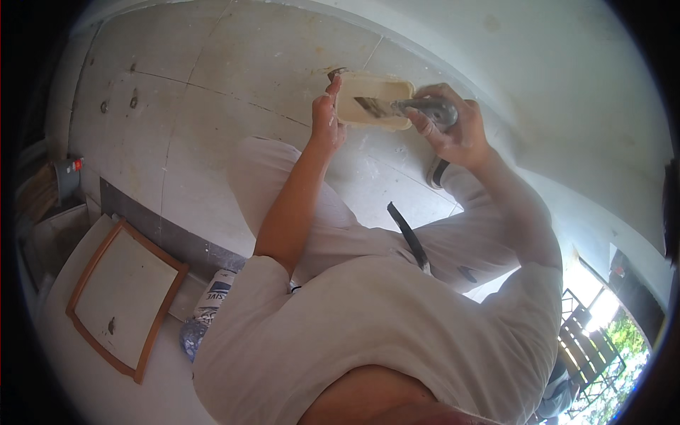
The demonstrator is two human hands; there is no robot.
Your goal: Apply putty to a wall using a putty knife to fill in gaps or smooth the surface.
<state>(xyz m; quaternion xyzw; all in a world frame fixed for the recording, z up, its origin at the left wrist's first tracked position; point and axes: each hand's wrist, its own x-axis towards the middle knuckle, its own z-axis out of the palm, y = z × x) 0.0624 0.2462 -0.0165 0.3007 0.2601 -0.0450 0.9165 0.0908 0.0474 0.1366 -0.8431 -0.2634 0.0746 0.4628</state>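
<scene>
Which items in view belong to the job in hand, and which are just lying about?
In use:
- pale tub, in the left hand
- scraper, in the right hand

Apparently just lying about:
- wood-framed panel
- labelled plastic package
- slatted furniture

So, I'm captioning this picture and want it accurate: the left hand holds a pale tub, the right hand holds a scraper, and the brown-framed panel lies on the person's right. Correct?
Not quite: the head view shows the brown-framed panel on the person's left. The left hand does hold the pale tub, and the right hand the scraper.
</scene>
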